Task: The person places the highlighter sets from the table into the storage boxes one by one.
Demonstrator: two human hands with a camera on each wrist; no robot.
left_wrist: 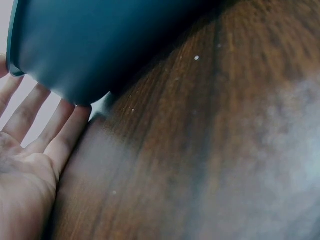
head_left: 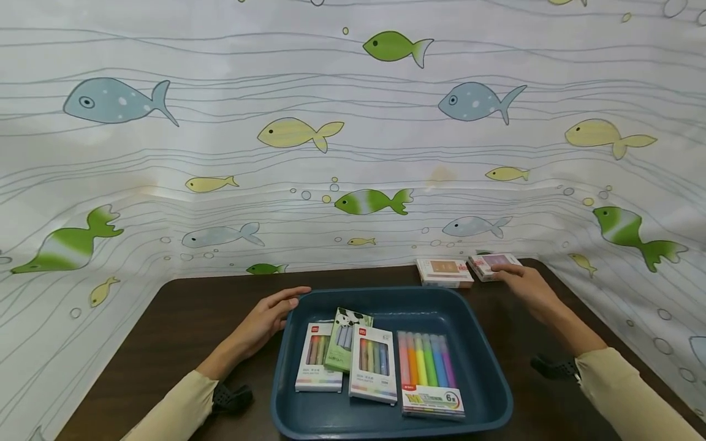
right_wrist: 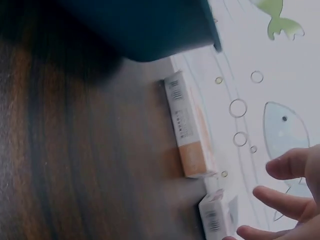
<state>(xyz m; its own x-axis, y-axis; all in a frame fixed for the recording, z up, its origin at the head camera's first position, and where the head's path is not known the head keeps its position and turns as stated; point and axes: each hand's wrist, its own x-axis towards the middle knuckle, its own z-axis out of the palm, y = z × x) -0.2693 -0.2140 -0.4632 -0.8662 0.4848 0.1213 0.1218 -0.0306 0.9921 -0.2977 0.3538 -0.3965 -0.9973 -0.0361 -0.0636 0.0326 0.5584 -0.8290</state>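
Observation:
A dark blue tray (head_left: 397, 309) sits at the table's middle. My left hand (head_left: 263, 321) is at its back left corner; in the left wrist view its fingers (left_wrist: 62, 132) extend to the tray's outer wall. My right hand (head_left: 532, 293) reaches over a white box with a purple window (head_left: 491, 265) at the back right, fingers spread apart. Beside that box lies another white box with an orange-brown panel (head_left: 444, 272); both show in the right wrist view. Inside the tray are two white marker boxes (head_left: 321, 361) (head_left: 374, 367), a green cow-print pack (head_left: 344, 352) and a six-colour highlighter pack (head_left: 430, 373).
The dark wooden table (head_left: 182, 343) runs back to a white cloth backdrop (head_left: 220, 153) printed with fish. This cloth also rises along both sides. The two white boxes lie close to the back edge, just behind the tray's right corner.

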